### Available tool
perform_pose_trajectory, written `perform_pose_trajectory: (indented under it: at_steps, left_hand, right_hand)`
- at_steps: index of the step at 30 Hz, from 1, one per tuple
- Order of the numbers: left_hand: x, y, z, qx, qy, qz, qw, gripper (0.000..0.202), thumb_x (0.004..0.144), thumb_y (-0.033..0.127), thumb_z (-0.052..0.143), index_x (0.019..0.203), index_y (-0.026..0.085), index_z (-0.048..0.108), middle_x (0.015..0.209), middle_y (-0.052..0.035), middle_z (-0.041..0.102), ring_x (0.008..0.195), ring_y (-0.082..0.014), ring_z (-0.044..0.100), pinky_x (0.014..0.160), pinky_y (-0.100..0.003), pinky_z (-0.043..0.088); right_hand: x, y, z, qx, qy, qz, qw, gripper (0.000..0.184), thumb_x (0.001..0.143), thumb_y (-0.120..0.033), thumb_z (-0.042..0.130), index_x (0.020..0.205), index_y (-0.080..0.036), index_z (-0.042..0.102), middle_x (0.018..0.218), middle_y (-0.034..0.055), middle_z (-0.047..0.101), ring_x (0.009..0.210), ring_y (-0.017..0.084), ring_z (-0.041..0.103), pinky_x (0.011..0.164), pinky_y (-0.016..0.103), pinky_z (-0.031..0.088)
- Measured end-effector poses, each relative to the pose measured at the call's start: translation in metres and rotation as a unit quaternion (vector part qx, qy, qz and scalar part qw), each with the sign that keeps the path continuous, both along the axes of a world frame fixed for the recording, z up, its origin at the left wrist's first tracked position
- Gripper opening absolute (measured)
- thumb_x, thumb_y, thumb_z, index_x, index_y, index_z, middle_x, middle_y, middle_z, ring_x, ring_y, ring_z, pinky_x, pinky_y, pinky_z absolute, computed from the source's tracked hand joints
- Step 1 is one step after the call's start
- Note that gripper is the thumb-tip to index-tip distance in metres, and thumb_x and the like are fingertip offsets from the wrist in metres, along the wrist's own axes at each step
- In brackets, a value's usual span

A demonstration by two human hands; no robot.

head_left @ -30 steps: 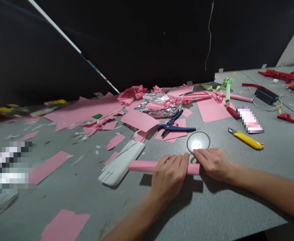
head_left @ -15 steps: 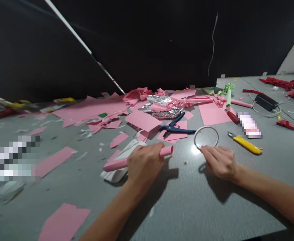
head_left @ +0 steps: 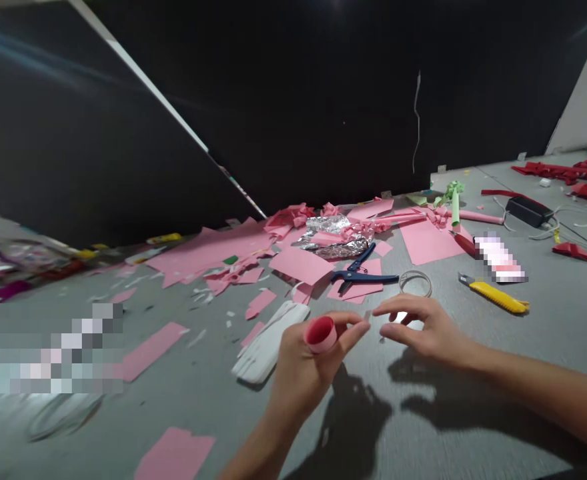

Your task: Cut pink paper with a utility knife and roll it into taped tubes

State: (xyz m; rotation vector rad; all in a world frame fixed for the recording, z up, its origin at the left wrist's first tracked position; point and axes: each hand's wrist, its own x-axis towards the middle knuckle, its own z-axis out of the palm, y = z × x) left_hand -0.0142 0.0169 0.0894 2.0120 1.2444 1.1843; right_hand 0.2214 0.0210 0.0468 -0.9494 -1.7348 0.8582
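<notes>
My left hand (head_left: 309,360) is wrapped round a rolled pink paper tube (head_left: 321,335), whose open end faces me. Its thumb and forefinger reach out past the tube and meet at a small translucent scrap (head_left: 368,315), perhaps tape. Just to the right, my right hand (head_left: 426,330) has its thumb and forefinger apart, with the forefinger's tip close to that scrap. Beyond my right hand a thin, pale ring (head_left: 415,285), like a roll of clear tape, lies on the table. A folded white item (head_left: 273,343) lies behind my left hand.
Blue-handled cutters (head_left: 363,276) lie ahead on pink paper. A yellow utility knife (head_left: 498,297) and a red-handled tool (head_left: 462,243) are to the right. Crumpled foil (head_left: 336,237) and pink scraps spread along the black wall. A black adapter (head_left: 528,211) trails cables.
My right hand has let go of the ring, which now lies flat, and has opened near my left hand. The left hand has turned the pink tube so its end faces me.
</notes>
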Motion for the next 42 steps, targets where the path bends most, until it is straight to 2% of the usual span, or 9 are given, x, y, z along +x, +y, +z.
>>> perform_pose_trajectory:
  at_steps: [4, 13, 18, 23, 26, 29, 35, 38, 42]
  left_hand:
    - [0.008, -0.002, 0.005, -0.103, -0.118, -0.021, 0.987, 0.027, 0.094, 0.046, 0.081, 0.085, 0.021, 0.082, 0.053, 0.0031, 0.060, 0.041, -0.0132, 0.055, 0.038, -0.024, 0.044]
    - [0.019, 0.001, 0.006, -0.176, -0.197, -0.049, 0.963, 0.039, 0.087, 0.054, 0.085, 0.083, 0.016, 0.079, 0.056, 0.0026, 0.057, 0.048, -0.0096, 0.046, 0.044, -0.022, 0.038]
    - [0.015, 0.007, 0.003, 0.053, 0.002, -0.015, 0.998, 0.034, 0.100, 0.051, 0.075, 0.096, 0.018, 0.083, 0.066, 0.0003, 0.071, 0.053, -0.0135, 0.059, 0.052, -0.026, 0.046]
    - [0.024, 0.015, -0.011, 0.376, 0.289, 0.009, 0.880, 0.046, 0.115, 0.033, 0.053, 0.073, 0.019, 0.067, 0.063, -0.0026, 0.068, 0.056, -0.0189, 0.063, 0.058, -0.034, 0.041]
    - [0.028, 0.015, -0.020, 0.408, 0.364, -0.005, 0.838, 0.049, 0.116, 0.025, 0.047, 0.070, 0.021, 0.061, 0.059, -0.0012, 0.061, 0.054, -0.0205, 0.058, 0.058, -0.038, 0.034]
    - [0.028, 0.016, -0.028, 0.416, 0.381, -0.054, 0.824, 0.046, 0.117, 0.023, 0.045, 0.074, 0.022, 0.062, 0.062, -0.0011, 0.061, 0.057, -0.0210, 0.056, 0.060, -0.038, 0.032]
    - [0.028, 0.016, -0.039, 0.443, 0.367, -0.156, 0.803, 0.035, 0.110, 0.014, 0.054, 0.076, 0.021, 0.060, 0.064, 0.0006, 0.059, 0.060, -0.0183, 0.048, 0.062, -0.036, 0.028]
    - [0.030, 0.012, -0.038, 0.453, 0.368, -0.145, 0.799, 0.032, 0.103, 0.004, 0.053, 0.076, 0.021, 0.061, 0.064, 0.0001, 0.060, 0.061, -0.0191, 0.051, 0.062, -0.036, 0.030]
    - [0.032, 0.003, -0.039, 0.382, 0.415, 0.019, 0.825, 0.027, 0.098, 0.005, 0.059, 0.077, 0.021, 0.062, 0.065, -0.0020, 0.062, 0.059, -0.0230, 0.058, 0.060, -0.037, 0.033]
  right_hand:
    - [-0.018, -0.007, 0.022, -0.079, 0.109, 0.053, 0.989, 0.017, 0.097, -0.034, 0.082, 0.110, -0.024, 0.085, 0.114, 0.0078, 0.084, 0.100, 0.021, 0.077, 0.073, 0.030, 0.061]
    - [-0.034, -0.010, 0.018, -0.092, 0.216, 0.077, 0.969, 0.022, 0.093, -0.043, 0.085, 0.091, -0.022, 0.082, 0.093, 0.0048, 0.079, 0.085, 0.020, 0.073, 0.073, 0.033, 0.059]
    - [-0.009, -0.020, 0.030, -0.040, 0.140, -0.003, 0.989, 0.016, 0.098, -0.035, 0.078, 0.086, -0.024, 0.076, 0.092, 0.0035, 0.076, 0.086, 0.020, 0.071, 0.081, 0.036, 0.060]
    - [0.019, -0.034, 0.040, 0.075, 0.072, -0.111, 0.988, 0.004, 0.099, -0.031, 0.076, 0.100, -0.028, 0.080, 0.116, 0.0076, 0.079, 0.114, 0.027, 0.073, 0.103, 0.046, 0.056]
    - [0.034, -0.037, 0.048, 0.070, 0.020, -0.065, 0.995, 0.007, 0.101, -0.031, 0.075, 0.096, -0.026, 0.078, 0.111, 0.0064, 0.080, 0.107, 0.025, 0.074, 0.098, 0.042, 0.055]
    - [0.049, -0.034, 0.061, -0.051, -0.067, 0.056, 0.995, 0.021, 0.104, -0.038, 0.071, 0.088, -0.024, 0.073, 0.089, 0.0013, 0.075, 0.085, 0.019, 0.069, 0.083, 0.035, 0.052]
    - [0.055, -0.014, 0.090, -0.231, -0.215, 0.263, 0.912, 0.039, 0.103, -0.047, 0.072, 0.075, -0.022, 0.064, 0.071, -0.0041, 0.059, 0.069, 0.014, 0.052, 0.069, 0.031, 0.041]
    - [0.042, -0.008, 0.082, -0.261, -0.191, 0.212, 0.922, 0.030, 0.096, -0.047, 0.078, 0.084, -0.023, 0.063, 0.078, -0.0037, 0.059, 0.073, 0.015, 0.053, 0.069, 0.031, 0.042]
    - [0.024, -0.024, 0.044, -0.226, -0.015, 0.023, 0.974, 0.044, 0.084, -0.040, 0.089, 0.109, -0.028, 0.055, 0.087, -0.0035, 0.065, 0.084, 0.020, 0.063, 0.082, 0.037, 0.053]
